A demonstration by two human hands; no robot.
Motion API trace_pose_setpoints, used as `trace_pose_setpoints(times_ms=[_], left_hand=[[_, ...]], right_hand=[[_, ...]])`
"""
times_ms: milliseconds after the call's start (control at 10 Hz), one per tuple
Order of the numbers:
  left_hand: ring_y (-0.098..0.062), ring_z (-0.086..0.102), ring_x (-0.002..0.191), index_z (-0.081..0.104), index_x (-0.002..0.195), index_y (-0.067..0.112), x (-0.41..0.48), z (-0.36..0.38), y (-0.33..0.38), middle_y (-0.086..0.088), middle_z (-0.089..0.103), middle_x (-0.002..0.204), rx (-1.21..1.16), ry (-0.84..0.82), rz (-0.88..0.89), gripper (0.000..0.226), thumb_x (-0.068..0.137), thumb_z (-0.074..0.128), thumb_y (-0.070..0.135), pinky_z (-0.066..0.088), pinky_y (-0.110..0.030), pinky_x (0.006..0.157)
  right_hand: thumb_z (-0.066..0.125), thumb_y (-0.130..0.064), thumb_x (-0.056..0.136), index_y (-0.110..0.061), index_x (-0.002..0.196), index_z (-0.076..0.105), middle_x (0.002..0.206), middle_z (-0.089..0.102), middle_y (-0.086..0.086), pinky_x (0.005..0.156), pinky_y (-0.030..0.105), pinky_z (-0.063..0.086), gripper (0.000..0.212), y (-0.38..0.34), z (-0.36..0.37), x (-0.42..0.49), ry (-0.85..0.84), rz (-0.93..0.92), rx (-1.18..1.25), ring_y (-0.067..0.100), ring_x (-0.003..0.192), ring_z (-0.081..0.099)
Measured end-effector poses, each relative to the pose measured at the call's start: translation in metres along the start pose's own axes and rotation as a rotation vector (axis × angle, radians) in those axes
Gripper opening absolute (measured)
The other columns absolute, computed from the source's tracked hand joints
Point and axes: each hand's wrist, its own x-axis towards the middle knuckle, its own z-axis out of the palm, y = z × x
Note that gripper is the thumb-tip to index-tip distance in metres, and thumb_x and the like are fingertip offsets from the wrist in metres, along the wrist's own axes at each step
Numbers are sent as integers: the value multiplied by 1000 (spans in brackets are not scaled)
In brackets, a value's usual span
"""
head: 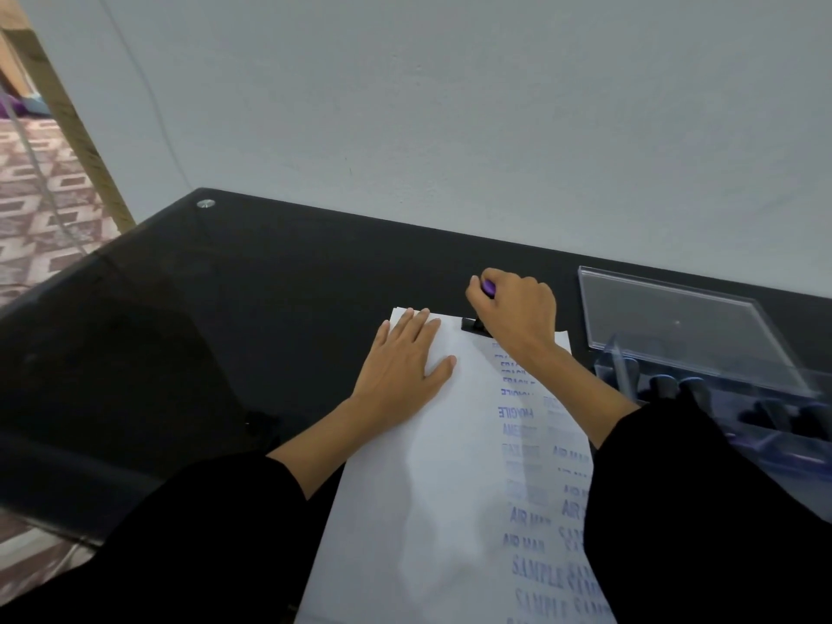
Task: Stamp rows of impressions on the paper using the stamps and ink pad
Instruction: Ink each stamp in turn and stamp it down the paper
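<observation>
Head view shows a black glass table (225, 308) filling the middle of the frame, with a white sheet of paper (418, 488) lying on it from the bottom centre up to the middle. The paper's long axis runs up the frame and leans a little to the right at its far end. At the right edge sits a clear plastic case (675, 326) with its lid swung open, and dark stamp handles (666, 385) stand inside it. I cannot make out an ink pad.

Blue-purple impressions (517, 412) reading FRAGILE, AIR MAIL and SAMPLE run in columns down the right half of the sheet, while the left half is blank.

The left hand (405, 358) lies flat, fingers straight, on the upper left corner of the paper and pins it down. The right hand (517, 308) curls round a stamp (472, 325) at the top edge of the sheet, above the FRAGILE column. The stamp stands upright with its purple knob up and its black base down on or just above the paper; contact is hidden by the fingers. The base's long axis runs left to right, roughly along the sheet's top edge.

This looks like the pressing step of one more impression at the column's far end. Next would call for a straight lift without smearing, fresh ink, then a blank spot, probably a new column to the left.
</observation>
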Motion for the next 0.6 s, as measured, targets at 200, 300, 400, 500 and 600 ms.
trace_pose_setpoints(times_ms=[200,300,400,500,600], left_hand=[[-15,5,147,20,148,17,1,2,-1,1,12,158,8,7,6,58,98,32,44,3,-36,120],[-15,5,147,19,148,17,1,1,0,1,12,158,16,6,3,59,98,32,45,3,-36,120],[-15,4,147,18,148,17,1,1,0,1,11,158,21,-2,2,59,98,31,45,2,-36,120],[-15,5,147,18,148,17,1,1,0,1,11,158,17,-2,-1,59,98,31,45,2,-36,120],[-15,5,147,18,149,17,2,1,0,1,11,158,22,-6,-2,59,98,30,45,2,-36,120]], right_hand=[[38,-31,97,-14,76,45,62,47,3,67,29,34,28,-3,8,-7,-81,-27,-87,16,58,44],[37,-30,98,-15,80,43,65,48,3,68,28,32,24,-4,8,-10,-89,-30,-108,17,60,45],[37,-29,98,-15,82,43,68,51,4,71,30,36,22,-5,7,-9,-95,-27,-119,17,62,47],[37,-30,98,-16,83,42,70,51,4,72,29,37,21,-5,7,-10,-103,-24,-126,16,64,47],[37,-30,98,-16,83,41,70,51,4,72,29,36,20,-5,8,-10,-103,-26,-132,16,64,46]])
